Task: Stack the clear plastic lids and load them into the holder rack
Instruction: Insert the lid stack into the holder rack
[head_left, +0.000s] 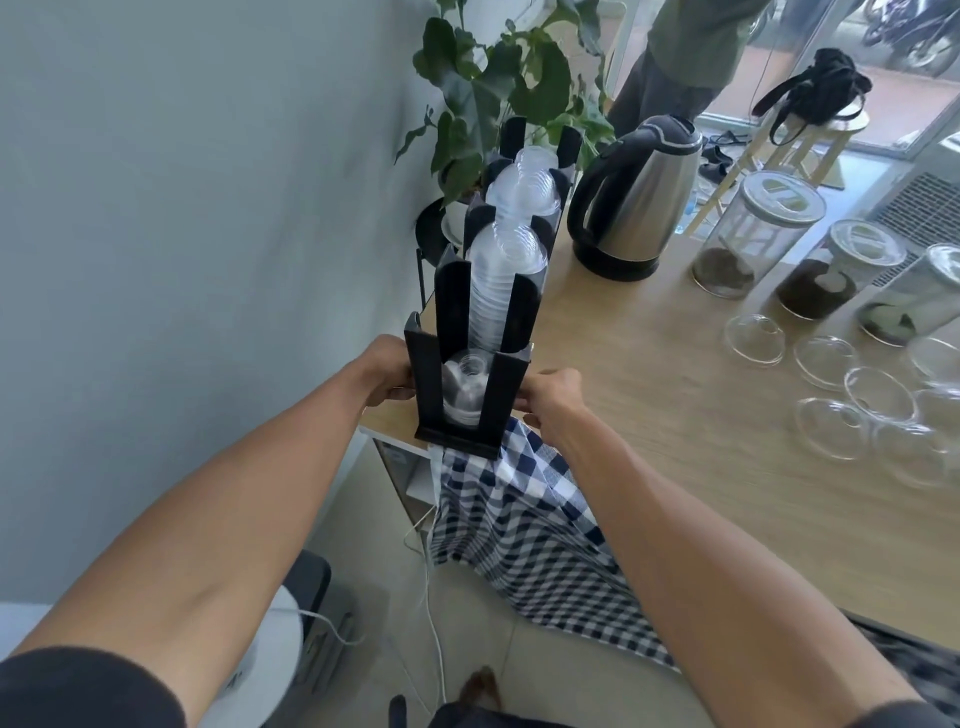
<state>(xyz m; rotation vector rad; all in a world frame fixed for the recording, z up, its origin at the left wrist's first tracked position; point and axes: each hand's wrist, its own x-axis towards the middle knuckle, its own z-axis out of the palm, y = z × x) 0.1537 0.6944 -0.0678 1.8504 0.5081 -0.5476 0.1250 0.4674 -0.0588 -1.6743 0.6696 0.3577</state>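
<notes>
A black holder rack (506, 382) with several upright slots stands along the left edge of the wooden counter (649, 374). Its far slots hold tall stacks of clear plastic cups (501, 291). The nearest slot holds a short stack of clear domed lids (465, 387). My left hand (387, 376) grips the rack's near left wall. My right hand (550, 397) holds the rack's near right side, fingers against it. Several loose clear domed lids (831, 428) lie on the counter at the right, apart from both hands.
A steel electric kettle (636, 200) stands behind the rack. Three glass jars (753, 234) stand at the back right. A checked cloth (524, 525) hangs over the counter's near edge. A leafy plant (498, 78) and a standing person (685, 57) are at the back.
</notes>
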